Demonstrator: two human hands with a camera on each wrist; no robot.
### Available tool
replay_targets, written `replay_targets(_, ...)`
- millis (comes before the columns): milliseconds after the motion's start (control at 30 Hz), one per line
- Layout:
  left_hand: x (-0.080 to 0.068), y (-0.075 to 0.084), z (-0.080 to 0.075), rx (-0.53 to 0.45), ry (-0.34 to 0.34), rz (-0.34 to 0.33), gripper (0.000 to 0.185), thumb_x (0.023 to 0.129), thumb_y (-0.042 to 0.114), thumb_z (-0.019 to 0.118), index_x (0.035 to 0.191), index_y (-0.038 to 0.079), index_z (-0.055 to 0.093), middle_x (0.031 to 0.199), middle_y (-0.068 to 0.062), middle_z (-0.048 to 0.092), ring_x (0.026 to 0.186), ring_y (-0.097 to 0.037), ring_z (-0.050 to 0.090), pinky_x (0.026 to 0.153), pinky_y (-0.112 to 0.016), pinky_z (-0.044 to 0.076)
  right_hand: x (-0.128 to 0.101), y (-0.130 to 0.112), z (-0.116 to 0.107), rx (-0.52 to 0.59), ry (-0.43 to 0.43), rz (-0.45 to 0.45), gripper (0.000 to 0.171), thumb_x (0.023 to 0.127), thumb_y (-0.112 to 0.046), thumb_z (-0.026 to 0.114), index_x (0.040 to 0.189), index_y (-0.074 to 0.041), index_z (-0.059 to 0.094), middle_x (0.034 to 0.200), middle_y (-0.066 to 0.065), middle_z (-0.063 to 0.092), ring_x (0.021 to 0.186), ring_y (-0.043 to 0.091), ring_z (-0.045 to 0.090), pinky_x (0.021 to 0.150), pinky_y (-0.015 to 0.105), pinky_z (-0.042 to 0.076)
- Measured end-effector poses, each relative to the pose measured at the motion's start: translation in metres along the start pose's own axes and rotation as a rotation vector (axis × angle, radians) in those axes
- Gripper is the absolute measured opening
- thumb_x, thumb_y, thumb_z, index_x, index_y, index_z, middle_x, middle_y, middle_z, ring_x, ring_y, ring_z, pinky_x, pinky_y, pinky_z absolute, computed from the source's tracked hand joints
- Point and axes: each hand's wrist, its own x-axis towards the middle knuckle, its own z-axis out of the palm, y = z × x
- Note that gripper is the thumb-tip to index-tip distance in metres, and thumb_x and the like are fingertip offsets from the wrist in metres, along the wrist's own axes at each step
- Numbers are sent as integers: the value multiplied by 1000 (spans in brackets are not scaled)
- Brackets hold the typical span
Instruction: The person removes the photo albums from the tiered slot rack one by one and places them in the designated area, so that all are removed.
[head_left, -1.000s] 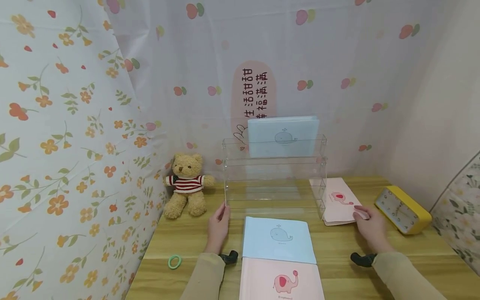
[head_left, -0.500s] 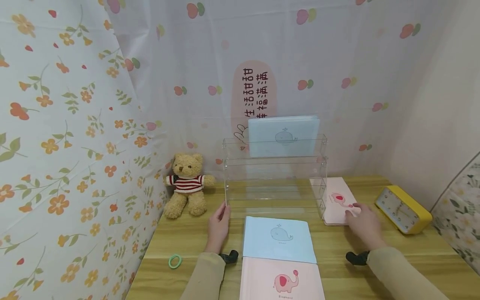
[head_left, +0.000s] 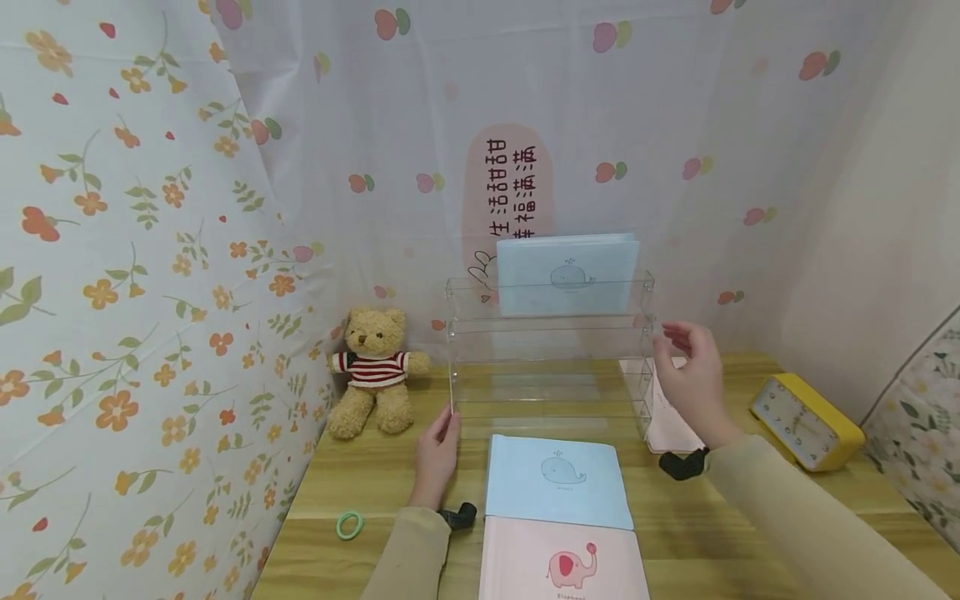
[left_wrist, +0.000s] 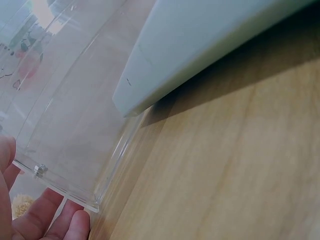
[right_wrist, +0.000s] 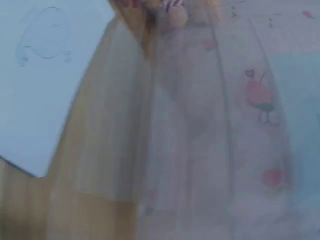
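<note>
A clear acrylic tiered rack (head_left: 550,350) stands at the back of the wooden desk (head_left: 360,475), with a blue whale book (head_left: 567,273) upright on its top tier. My left hand (head_left: 437,451) rests its fingers (left_wrist: 55,220) against the rack's lower left corner (left_wrist: 75,192). My right hand (head_left: 692,379) is raised off the desk beside the rack's right side, fingers loosely spread, holding nothing. Behind it a pink elephant book (head_left: 671,417) lies flat. A second blue whale book (head_left: 557,479) and a pink elephant book (head_left: 564,562) lie in front of me.
A teddy bear (head_left: 372,369) in a striped shirt sits left of the rack. A green hair tie (head_left: 349,523) lies near the desk's front left. A yellow clock (head_left: 806,419) stands at the right. Floral curtains close in the left and back.
My right hand has lifted off the pink book at the right and moved up and left to the rack's right side. The left hand has stayed put.
</note>
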Motion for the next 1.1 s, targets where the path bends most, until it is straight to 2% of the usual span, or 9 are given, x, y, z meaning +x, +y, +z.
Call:
replay_targets(67,0,-1,1,10,-1,11,43,111,38,68,149,19,71,144,-10,75,126,-29,74,106,-51,60,15,-12,0,5,-29,-25,37,108,-13,65,138,9,60,137,25,61,126,35,59,107,6,39)
replay_targets(100,0,-1,1,11,-1,13,43,111,38,68,149,18,71,144,-11,75,127,-30,74,107,-51,60,22,-18,-1,-4,-49,-30,40,108,-15,66,140,8,59,139,26,61,129,38,59,113,11,41)
replay_targets(200,-1,-1,2,20,-3,14,44,111,38,68,149,16,71,146,-12,74,130,-31,73,109,-53,59,42,-33,-3,-9,-103,-18,47,110,-21,67,147,5,55,148,28,58,137,45,57,125,35,46)
replay_targets(300,-1,0,2,15,-3,6,44,110,38,69,149,17,72,146,-11,74,131,-32,73,111,-55,58,62,-43,-4,-3,-151,26,57,111,-29,65,156,2,50,157,29,52,144,51,52,125,64,42)
replay_targets(400,-1,1,2,13,-2,6,44,110,39,69,149,17,71,145,-11,75,130,-32,73,110,-55,58,82,-48,-3,41,-187,77,67,110,-35,65,163,0,43,166,28,45,151,52,47,129,66,37)
replay_targets(533,2,-1,2,17,-2,13,43,111,38,68,149,16,71,145,-12,75,129,-32,73,109,-55,59,103,-55,2,88,-224,118,76,109,-38,68,170,-6,35,175,23,38,159,48,42,134,61,32)
replay_targets(800,2,1,0,20,-5,4,44,111,39,68,150,18,71,146,-10,75,129,-31,73,109,-54,59,131,-67,15,98,-352,207,90,108,-43,71,178,-19,19,184,20,20,163,52,34,129,68,36)
replay_targets(867,2,0,-1,18,3,-3,44,111,39,68,150,18,71,145,-10,75,129,-31,72,109,-54,59,136,-70,19,90,-366,215,91,107,-44,71,178,-21,19,185,20,19,163,53,34,129,69,36)
replay_targets(1100,2,-1,0,39,21,-18,40,110,34,70,147,20,73,141,-10,77,127,-30,73,107,-53,59,148,-77,31,30,-357,228,79,107,-36,72,173,-16,34,178,23,34,156,47,42,130,65,37)
